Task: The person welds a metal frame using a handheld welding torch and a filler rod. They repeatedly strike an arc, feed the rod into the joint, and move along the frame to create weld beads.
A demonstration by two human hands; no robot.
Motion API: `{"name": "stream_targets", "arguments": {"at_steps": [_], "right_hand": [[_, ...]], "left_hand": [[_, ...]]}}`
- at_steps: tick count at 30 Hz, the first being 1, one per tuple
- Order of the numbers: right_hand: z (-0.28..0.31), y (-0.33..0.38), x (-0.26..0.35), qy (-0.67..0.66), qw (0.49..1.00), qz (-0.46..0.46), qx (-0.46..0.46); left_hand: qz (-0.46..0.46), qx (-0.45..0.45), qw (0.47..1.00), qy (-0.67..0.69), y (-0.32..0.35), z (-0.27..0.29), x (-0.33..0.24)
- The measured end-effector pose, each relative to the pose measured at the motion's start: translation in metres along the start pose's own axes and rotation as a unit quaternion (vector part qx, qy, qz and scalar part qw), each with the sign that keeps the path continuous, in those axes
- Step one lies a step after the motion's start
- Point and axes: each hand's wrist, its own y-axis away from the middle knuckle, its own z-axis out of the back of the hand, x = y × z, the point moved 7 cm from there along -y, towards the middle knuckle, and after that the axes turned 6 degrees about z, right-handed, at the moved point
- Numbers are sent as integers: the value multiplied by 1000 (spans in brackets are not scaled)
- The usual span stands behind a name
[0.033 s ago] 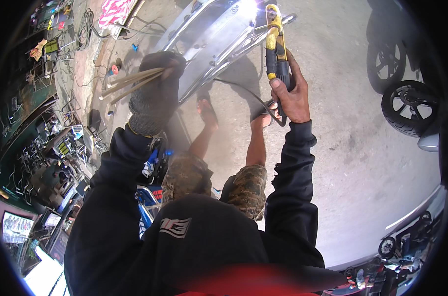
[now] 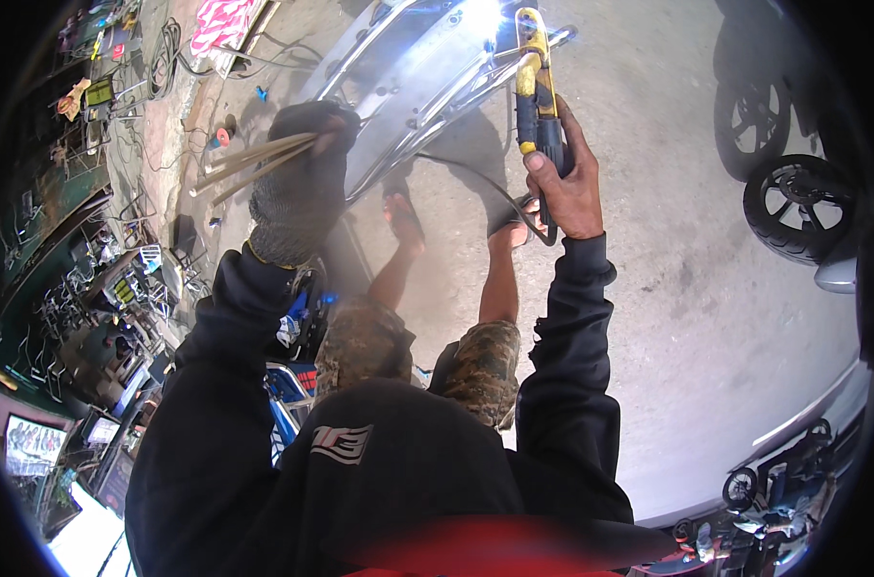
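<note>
My left hand [image 2: 302, 183], in a dark grey knit glove, is closed around several thin tan welding rods [image 2: 254, 159] that stick out to the left. It is beside the lower left edge of a shiny metal frame with a flat panel [image 2: 413, 82]. My bare right hand [image 2: 573, 188] grips the black handle of a yellow electrode holder [image 2: 531, 82]. A black cable [image 2: 485, 173] loops from the handle. At the panel's top a dazzling blue-white light [image 2: 480, 17] glares, left of the holder's head; the glare hides what is there.
My feet [image 2: 403, 219] stand on the concrete floor below the frame. To the right are a black spoked wheel [image 2: 799, 209] and its shadow. Cables [image 2: 164, 60], a pink-striped cloth [image 2: 223, 24] and cluttered metal parts [image 2: 81, 298] lie left. Motorcycles [image 2: 778, 486] stand at the lower right.
The glare at the top of the panel has a slightly different shape. Both hands have shifted very slightly left, and a motorcycle at the lower right appears a little farther left.
</note>
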Motion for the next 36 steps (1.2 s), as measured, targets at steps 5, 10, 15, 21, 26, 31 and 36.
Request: {"name": "stream_targets", "arguments": {"at_steps": [5,10,15,21,26,31,36], "right_hand": [[0,0,-2,19,1000,-9,14],[-4,0,5,20,998,52,-3],[-4,7,1,10,1000,14,-12],[-8,5,-1,29,999,26,-5],[-11,1,0,33,999,31,-8],[-12,-2,1,30,999,27,-6],[-13,-6,1,39,998,53,-13]], "left_hand": [[50,-21,997,60,0,1,2],[52,-17,998,21,-1,2,3],[54,-8,998,32,2,1,6],[44,10,999,7,2,0,10],[16,0,1000,9,3,-1,9],[69,4,998,7,4,0,13],[20,-5,999,-27,0,1,4]]}}
